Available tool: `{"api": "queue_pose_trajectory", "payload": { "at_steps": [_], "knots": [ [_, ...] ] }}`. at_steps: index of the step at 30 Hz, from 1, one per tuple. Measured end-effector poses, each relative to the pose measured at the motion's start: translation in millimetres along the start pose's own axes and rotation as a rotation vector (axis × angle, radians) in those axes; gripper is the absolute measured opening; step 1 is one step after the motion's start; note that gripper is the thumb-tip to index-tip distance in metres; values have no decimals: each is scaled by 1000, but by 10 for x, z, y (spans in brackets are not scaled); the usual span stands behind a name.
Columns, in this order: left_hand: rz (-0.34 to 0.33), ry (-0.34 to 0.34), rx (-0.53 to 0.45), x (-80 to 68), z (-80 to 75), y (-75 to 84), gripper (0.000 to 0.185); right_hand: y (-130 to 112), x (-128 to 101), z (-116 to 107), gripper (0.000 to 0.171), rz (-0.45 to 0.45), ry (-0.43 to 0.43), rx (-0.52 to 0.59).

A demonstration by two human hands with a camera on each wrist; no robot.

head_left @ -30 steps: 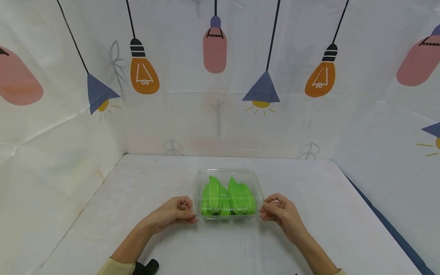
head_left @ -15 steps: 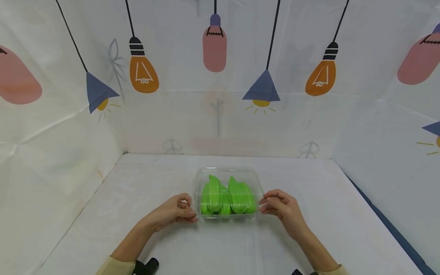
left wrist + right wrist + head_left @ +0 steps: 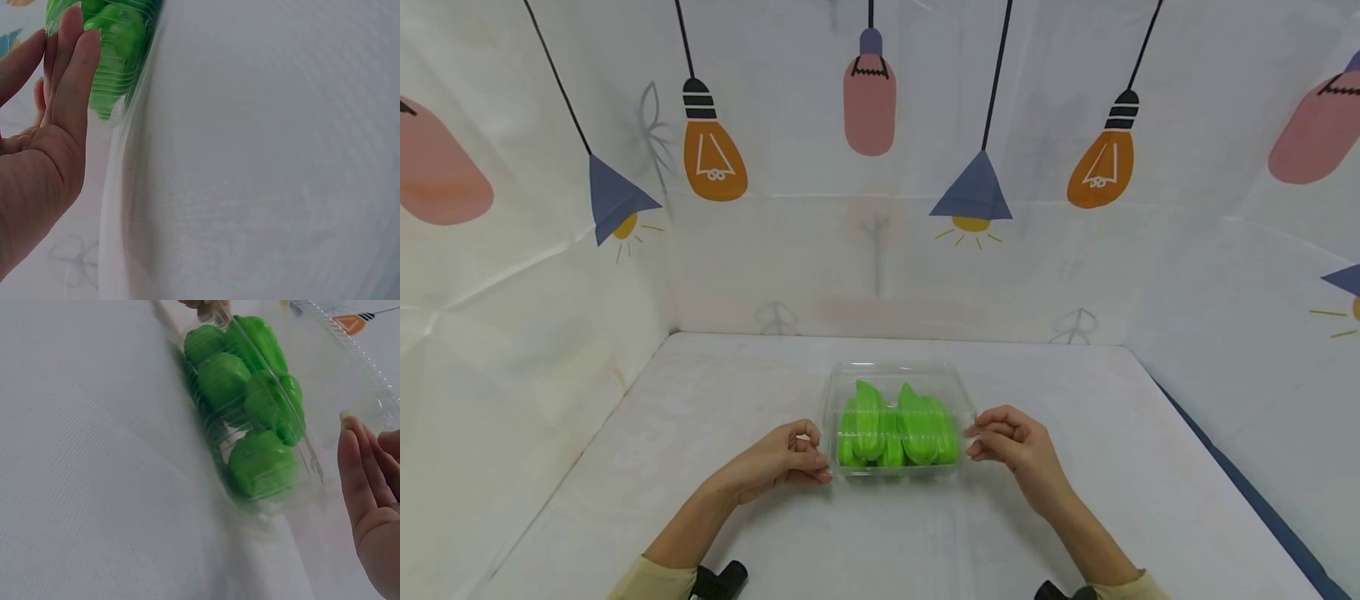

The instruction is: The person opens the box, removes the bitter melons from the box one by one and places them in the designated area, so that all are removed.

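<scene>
A clear plastic food box [image 3: 895,472] sits on the white table, holding several bright green, ribbed, fruit-like pieces [image 3: 917,429]; their exact kind is unclear. At the box's front left corner, my left hand [image 3: 782,457] pinches the rim with thumb and fingers. Its fingers [image 3: 72,59] show against the clear side in the left wrist view. By the right edge is my right hand [image 3: 1015,454], its fingertips at the rim. In the right wrist view, those fingers [image 3: 353,469] are fairly straight beside the clear plastic; whether they touch it cannot be made out.
The white tabletop [image 3: 895,550] stretches around the box. White sheets [image 3: 880,250] printed with lamps and bulbs rise at the back and both sides. Dark wrist devices [image 3: 718,581] show below the hands, and a blue strip [image 3: 1232,475] runs along the right side.
My right hand has moved slightly up and away along the box's right edge. My left hand stays at the left corner, and the box has barely moved.
</scene>
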State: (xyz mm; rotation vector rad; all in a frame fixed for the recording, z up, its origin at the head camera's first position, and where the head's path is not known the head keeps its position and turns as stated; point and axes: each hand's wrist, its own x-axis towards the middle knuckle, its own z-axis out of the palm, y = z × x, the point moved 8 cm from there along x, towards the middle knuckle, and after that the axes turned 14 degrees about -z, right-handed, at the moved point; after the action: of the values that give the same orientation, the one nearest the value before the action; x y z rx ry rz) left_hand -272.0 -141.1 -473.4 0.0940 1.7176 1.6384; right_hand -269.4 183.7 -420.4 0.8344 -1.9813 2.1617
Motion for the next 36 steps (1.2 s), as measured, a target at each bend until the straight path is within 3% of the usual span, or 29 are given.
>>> {"api": "queue_pose_trajectory", "payload": {
  "at_steps": [19, 28, 36],
  "knots": [
    [-9, 36, -19, 23, -28, -30, 46, -157, 172, -99, 30, -63, 86, -209],
    [-11, 58, -18, 2, -19, -19, 55, -286, 235, -156, 13, -140, 135, -332],
    [-12, 73, -9, -15, -19, -13, 61, -337, 294, -213, 16, -197, 178, -381]
  ]
}}
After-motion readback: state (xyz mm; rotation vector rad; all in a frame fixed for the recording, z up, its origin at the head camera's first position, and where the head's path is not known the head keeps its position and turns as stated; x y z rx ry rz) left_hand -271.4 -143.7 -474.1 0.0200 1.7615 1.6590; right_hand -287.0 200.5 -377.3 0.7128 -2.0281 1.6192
